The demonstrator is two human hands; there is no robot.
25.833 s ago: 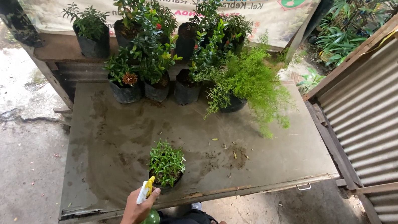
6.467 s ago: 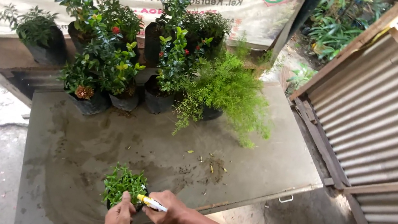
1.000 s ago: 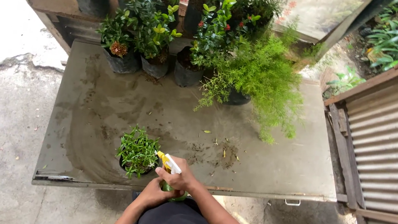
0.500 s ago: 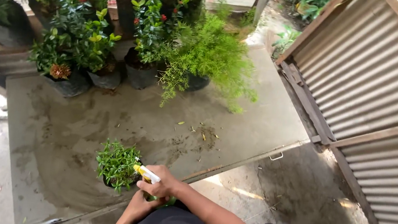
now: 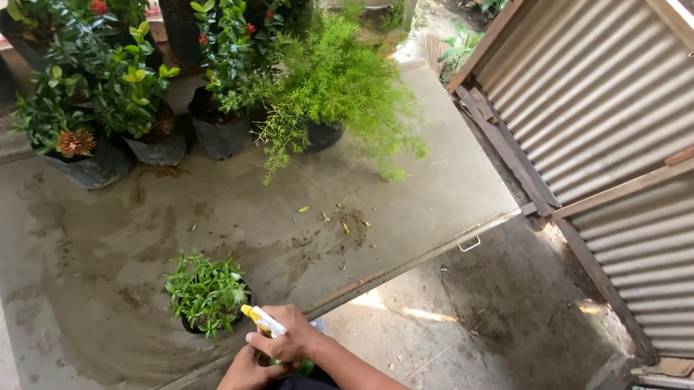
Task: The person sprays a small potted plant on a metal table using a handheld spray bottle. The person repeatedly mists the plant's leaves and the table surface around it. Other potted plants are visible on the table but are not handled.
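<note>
**Sprayer aimed at the small pot**

The right hand (image 5: 287,339) is wrapping its fingers around a spray bottle (image 5: 265,323), the white and yellow nozzle poking out to its left and pointing at the small plant (image 5: 207,292) just beside it. The left hand (image 5: 247,374) is sitting just below the right one, at the bottle's green base; its fingers are curled there, though whether they are truly gripping the bottle cannot be told from this angle.

How far along: the sprayer is up and aimed, the small plant is standing alone near the slab's front edge, and the slab (image 5: 419,186) around it is looking dark and damp in patches (possibly water, possibly just stains). No mist is showing. Judging from this, the work at this pot is under way, while the potted plants well beyond the hands, a feathery fern (image 5: 338,88) and red-flowered shrubs (image 5: 89,66) in black bags, are sitting in a cluster, apart from the sprayer.

The surface is a grey concrete slab, scattered with leaf litter beyond the hands. To the right of the hands, a corrugated metal wall (image 5: 636,142) is running along a bare concrete floor (image 5: 489,327); the place is an outdoor yard.
</note>
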